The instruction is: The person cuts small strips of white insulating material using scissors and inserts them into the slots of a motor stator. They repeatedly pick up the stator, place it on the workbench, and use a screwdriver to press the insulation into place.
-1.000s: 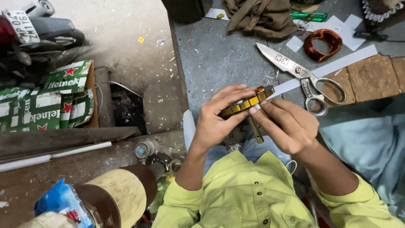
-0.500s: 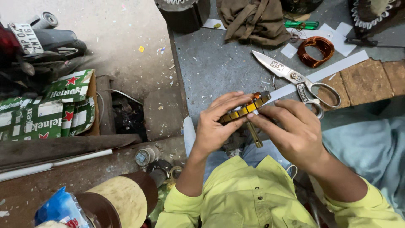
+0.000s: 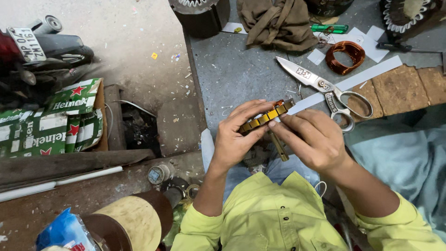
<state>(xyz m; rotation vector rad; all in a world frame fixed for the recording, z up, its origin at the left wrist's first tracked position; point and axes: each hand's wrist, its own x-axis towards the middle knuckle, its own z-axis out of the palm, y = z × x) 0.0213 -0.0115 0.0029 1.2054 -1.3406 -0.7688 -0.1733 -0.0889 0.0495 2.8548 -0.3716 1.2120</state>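
Both hands are up close together over the lap here, working on a small yellow-banded motor part (image 3: 265, 117) with a short metal shaft sticking out below it. The left hand (image 3: 234, 139) has its grip clenched around the left end of the part, fingers curled over the top and thumb underneath. The right hand (image 3: 316, 139) pinches the other end, fingertips pressed on the top edge, so the part sits right between the two grips, tilted up toward the right. Just beyond the right grip a big pair of scissors (image 3: 325, 86) lies on the grey table (image 3: 232, 69), resting across a long white paper strip (image 3: 367, 74). Farther out past that there's a copper wire coil (image 3: 344, 56), and a crumpled brown cloth (image 3: 276, 23) well beyond both grips. Off to the left of the left grip sits a green cardboard box (image 3: 55, 123).
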